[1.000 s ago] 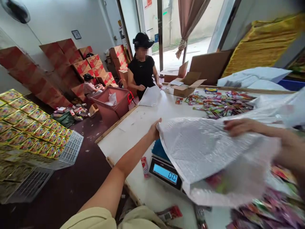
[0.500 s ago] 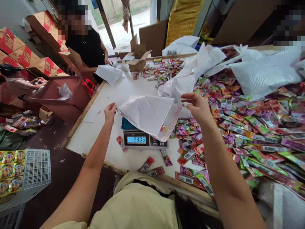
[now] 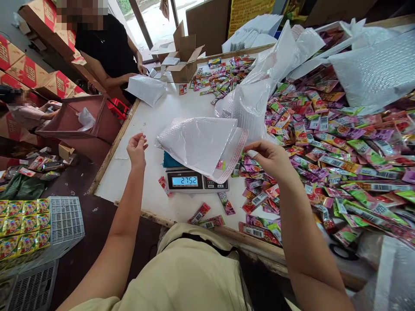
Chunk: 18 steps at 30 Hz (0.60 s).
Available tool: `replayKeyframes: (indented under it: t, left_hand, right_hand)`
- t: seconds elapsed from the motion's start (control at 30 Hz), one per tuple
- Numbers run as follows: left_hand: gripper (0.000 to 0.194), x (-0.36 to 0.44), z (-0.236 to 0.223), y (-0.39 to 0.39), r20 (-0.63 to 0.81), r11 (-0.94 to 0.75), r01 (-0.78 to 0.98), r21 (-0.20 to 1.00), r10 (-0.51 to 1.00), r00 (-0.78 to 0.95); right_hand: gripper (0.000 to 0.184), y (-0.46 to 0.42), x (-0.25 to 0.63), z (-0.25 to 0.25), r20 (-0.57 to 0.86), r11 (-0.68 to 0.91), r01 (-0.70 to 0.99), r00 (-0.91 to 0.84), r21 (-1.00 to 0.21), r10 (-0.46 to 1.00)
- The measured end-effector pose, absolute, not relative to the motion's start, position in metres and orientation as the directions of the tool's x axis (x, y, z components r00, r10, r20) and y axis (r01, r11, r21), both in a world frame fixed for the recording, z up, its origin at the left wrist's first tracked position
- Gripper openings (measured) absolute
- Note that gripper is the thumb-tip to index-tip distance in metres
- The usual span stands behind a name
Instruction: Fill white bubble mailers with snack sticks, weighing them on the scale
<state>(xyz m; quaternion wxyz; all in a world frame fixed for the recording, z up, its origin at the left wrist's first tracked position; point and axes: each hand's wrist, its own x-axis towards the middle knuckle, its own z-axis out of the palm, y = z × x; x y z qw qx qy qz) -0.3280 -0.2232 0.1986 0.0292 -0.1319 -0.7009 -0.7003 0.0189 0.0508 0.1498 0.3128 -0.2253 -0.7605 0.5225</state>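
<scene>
Lying across a black-and-grey electronic scale with a blue platform [image 3: 201, 186], a white bubble-lined plastic envelope [image 3: 197, 144] has its long axis running mostly left to right, slanting slightly toward the person's body at its right end. Its narrower closed end points left, and its open mouth, edged by a flap with red markings [image 3: 235, 157], faces right, with one near corner over the scale's buttons. A bit of pink and green packaging [image 3: 221, 165] peeks out at the mouth (the rest of the contents is hidden). The lit display [image 3: 184, 181] shows the digits 2752.

The left hand [image 3: 137, 147] is loosely curled and holds nothing, just beside the closed end. The right hand [image 3: 269, 160], a white wrap on one finger, has its fingertips drawn together at the flap's edge; whether they grip it I cannot tell.

The white tabletop [image 3: 129, 181] has a wooden rim and carries a broad heap of colourful foil sachets [image 3: 340, 142] on the right, with more white envelopes over its far part. An open brown cardboard box [image 3: 184, 71] stands at the far edge. Across the table is a person in black [image 3: 103, 52]; beyond the left edge are a dull-red tub [image 3: 82, 140] and stacked red-and-tan cartons [image 3: 27, 71].
</scene>
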Motion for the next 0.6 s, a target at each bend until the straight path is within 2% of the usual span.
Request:
replayKeyframes:
  t: [0.17, 0.27, 0.43, 0.6]
  left_hand:
    - [0.022, -0.317, 0.206, -0.22, 0.256, 0.002, 0.26, 0.966, 0.162, -0.953]
    - [0.02, -0.301, 0.216, -0.216, 0.35, 0.033, 0.363, 0.931, 0.194, -0.916]
    - [0.018, -0.254, 0.236, -0.201, 0.59, 0.118, 0.662, 0.74, 0.36, -0.723]
    - [0.015, -0.217, 0.241, -0.179, 0.679, 0.064, 0.803, 0.593, 0.496, -0.541]
  right_hand:
    - [0.022, 0.042, 0.015, 0.144, 0.202, 0.34, 0.037, -0.742, -0.94, 0.639]
    - [0.024, 0.037, 0.011, 0.141, 0.192, 0.341, 0.036, -0.767, -0.939, 0.612]
    - [0.034, 0.026, -0.002, 0.145, 0.209, 0.482, 0.099, -0.812, -0.87, 0.545]
    - [0.051, 0.004, -0.035, 0.144, 0.163, 0.606, 0.196, -0.859, -0.771, 0.485]
